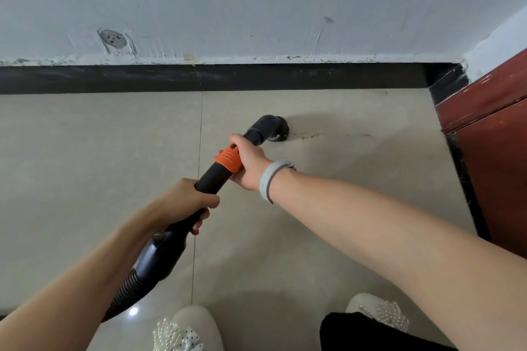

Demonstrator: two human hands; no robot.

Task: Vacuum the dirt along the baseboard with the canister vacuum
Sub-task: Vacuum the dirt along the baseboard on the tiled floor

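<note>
Two hands are wrapped round the vacuum wand (212, 177): the left hand (185, 202) low, the right hand (248, 162) at the orange collar. Its brush head (273, 129) is set just left of a dirt trail (316, 135), well short of the baseboard (114, 78); most crumbs are left uncollected.

Ribbed hose (125, 291): runs out of frame toward 8 o'clock; the canister itself is out of view.
Brush head (281, 129): bristles mostly hidden behind its black elbow.
Dirt (312, 136): specks at 3 o'clock of the brush, too small to identify.
Orange collar (228, 158): far side covered by the right hand (251, 164).
Wand (209, 179): a stretch concealed inside the left hand (185, 201).
Shoes (185, 330): both cropped by the bottom edge.
</note>
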